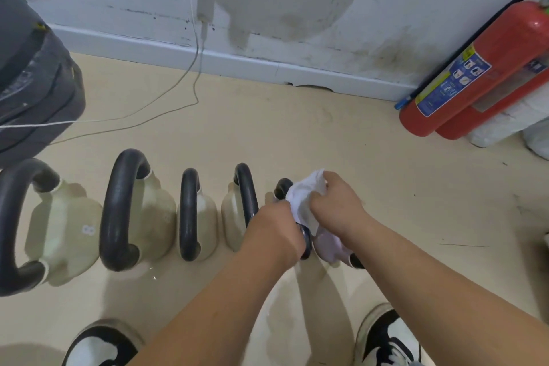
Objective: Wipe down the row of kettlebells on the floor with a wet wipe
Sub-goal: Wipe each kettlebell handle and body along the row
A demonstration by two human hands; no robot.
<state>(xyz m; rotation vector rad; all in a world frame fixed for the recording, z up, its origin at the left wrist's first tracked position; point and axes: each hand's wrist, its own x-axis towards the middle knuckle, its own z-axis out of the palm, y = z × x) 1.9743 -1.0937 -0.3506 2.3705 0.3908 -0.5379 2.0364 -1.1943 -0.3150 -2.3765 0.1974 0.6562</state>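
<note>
Right hand (332, 205) pinches limp wet wipe (306, 196) | left hand (276, 232) clamps pale-purple kettlebell's (329, 244) handle | heavy, likely slick; steady by handle

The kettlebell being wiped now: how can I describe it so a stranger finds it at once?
Look at the row of black-handled kettlebells on the beige floor. Go to its right end, under both hands. That small kettlebell has a pale lilac body, not cream like the other four, and the white wet wipe is pressed on its handle.
</note>
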